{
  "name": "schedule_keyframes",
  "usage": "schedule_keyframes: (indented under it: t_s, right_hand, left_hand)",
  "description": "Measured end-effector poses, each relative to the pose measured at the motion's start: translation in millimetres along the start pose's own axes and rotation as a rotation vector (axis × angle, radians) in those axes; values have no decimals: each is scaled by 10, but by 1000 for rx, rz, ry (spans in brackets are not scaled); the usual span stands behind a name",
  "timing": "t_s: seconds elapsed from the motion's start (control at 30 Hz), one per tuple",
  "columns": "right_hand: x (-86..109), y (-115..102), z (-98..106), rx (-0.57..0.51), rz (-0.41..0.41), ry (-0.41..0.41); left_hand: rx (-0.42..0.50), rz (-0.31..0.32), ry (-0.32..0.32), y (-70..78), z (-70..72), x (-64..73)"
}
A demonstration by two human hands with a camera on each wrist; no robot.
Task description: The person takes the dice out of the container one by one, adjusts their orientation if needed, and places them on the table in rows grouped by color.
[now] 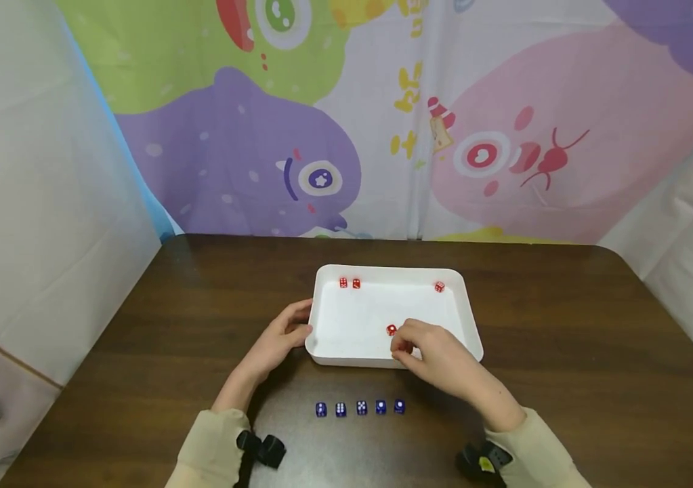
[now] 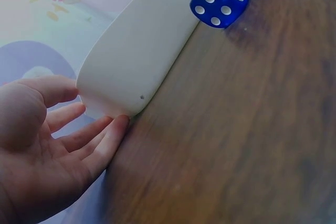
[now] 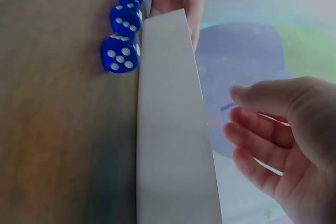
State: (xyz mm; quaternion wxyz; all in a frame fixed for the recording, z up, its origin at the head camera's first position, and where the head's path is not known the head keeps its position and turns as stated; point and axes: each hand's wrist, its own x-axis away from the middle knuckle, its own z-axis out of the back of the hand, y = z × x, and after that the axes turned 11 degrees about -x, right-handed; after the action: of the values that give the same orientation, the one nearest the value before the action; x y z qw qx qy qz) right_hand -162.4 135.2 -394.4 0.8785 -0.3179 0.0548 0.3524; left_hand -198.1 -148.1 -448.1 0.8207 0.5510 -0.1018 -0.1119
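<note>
A white rectangular tray [image 1: 370, 362] lies on the table with several red dice in it. Two of these, a red die [image 1: 343, 282] and another red die [image 1: 356, 283], sit side by side at the far left. One more red die [image 1: 439, 287] is at the far right. My left hand [image 1: 279, 341] touches the tray's left end with its fingertips, as the left wrist view also shows. Over the near part of the tray is my right hand [image 1: 434, 351], loosely curled, beside a red die [image 1: 391, 330]. Nothing shows between its thumb and fingers [image 3: 254, 127].
Several blue dice [image 1: 361, 407] stand in a row on the brown table [image 1: 565, 325], on the near side of the tray. A printed cartoon curtain [image 1: 236, 163] hangs behind the table's far edge. White sheets [image 1: 47, 169] hang at both sides.
</note>
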Motion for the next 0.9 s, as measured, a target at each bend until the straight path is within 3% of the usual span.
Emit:
schedule_keyframes:
  t_s: [0.37,0.73,0.9]
  right_hand:
    - [-192,203,-16,92,-145,96]
    - [-169,346,-8,79,-276,40]
    - [-135,390,-42,63,-296,-2]
  left_hand:
    - [6,-12,-7,-3,17,12]
    - [11,-9,-6,-4,14,-29]
    - [12,-7,-15,-5,16,-6]
